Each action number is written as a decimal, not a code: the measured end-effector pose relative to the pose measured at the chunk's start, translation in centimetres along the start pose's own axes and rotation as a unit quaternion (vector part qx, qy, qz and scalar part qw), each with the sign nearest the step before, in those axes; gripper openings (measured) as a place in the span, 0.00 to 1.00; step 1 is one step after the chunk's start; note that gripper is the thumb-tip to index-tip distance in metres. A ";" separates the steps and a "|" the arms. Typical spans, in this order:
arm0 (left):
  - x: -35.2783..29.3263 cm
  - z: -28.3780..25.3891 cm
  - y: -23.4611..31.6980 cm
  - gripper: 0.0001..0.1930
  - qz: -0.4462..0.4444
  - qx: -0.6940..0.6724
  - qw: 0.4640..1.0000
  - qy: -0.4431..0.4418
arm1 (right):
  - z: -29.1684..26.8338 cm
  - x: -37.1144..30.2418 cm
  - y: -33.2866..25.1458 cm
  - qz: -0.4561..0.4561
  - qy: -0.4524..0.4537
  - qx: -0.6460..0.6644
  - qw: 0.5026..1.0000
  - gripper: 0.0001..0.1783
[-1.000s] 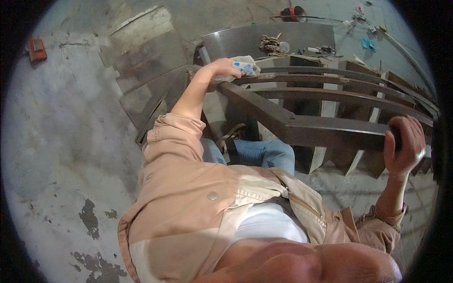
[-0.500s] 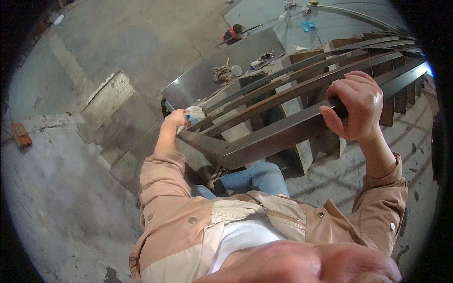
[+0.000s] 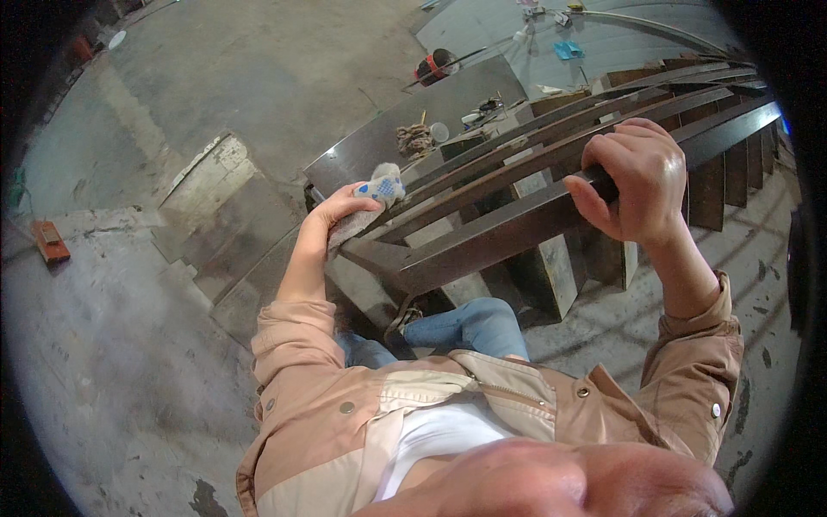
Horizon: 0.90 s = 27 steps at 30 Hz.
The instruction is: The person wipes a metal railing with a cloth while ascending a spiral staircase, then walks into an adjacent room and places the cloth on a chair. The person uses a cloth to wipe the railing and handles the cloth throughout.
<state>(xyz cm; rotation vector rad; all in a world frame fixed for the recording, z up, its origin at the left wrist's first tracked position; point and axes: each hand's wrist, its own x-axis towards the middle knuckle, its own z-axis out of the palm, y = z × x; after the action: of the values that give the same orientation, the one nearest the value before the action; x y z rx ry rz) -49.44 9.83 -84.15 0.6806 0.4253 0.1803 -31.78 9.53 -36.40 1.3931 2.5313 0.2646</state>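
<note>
My left hand (image 3: pixel 346 205) is closed around a greyish-white cloth (image 3: pixel 385 183) with blue patches. The bunched cloth lies at the left end corner of a long dark metal frame (image 3: pixel 500 226), whose slats run off toward the far right. My right hand (image 3: pixel 644 181) is wrapped round a dark, rounded object (image 3: pixel 601 183) on the frame's near bar. Only the object's blunt end shows between thumb and fingers, so its kind is hidden.
Pale-sided supports (image 3: pixel 556 277) stand under the frame, close to my knee. Beyond its left end, a dark sheet (image 3: pixel 345 151) borders a tangle of brown rag (image 3: pixel 415 140) and a white cup (image 3: pixel 439 132). A black-and-red bucket (image 3: pixel 436 66) stands farther back. An orange-brown block (image 3: pixel 51 242) lies far left.
My left hand has shifted slightly up and right with the cloth, which now shows more of its blue pattern. My right hand has slid a little left along the bar with the dark object.
</note>
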 end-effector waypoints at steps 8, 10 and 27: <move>1.9 -3.0 -2.0 0.22 -0.224 0.548 0.800 0.096 | 0.9 0.1 -0.3 -0.004 0.010 -0.006 1.000 0.24; 0.0 -3.1 -2.8 0.22 -0.263 0.611 0.728 0.166 | 1.3 0.1 -0.8 0.003 0.027 0.010 1.000 0.25; -11.3 11.4 14.3 0.24 0.094 -0.108 0.987 0.068 | -1.3 -0.3 3.4 0.062 0.033 -0.052 0.996 0.30</move>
<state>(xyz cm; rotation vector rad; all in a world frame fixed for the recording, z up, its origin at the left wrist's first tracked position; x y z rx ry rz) -54.94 10.94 -63.39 0.4948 0.4641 0.4473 -29.26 10.96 -34.23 1.5268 2.4459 0.4661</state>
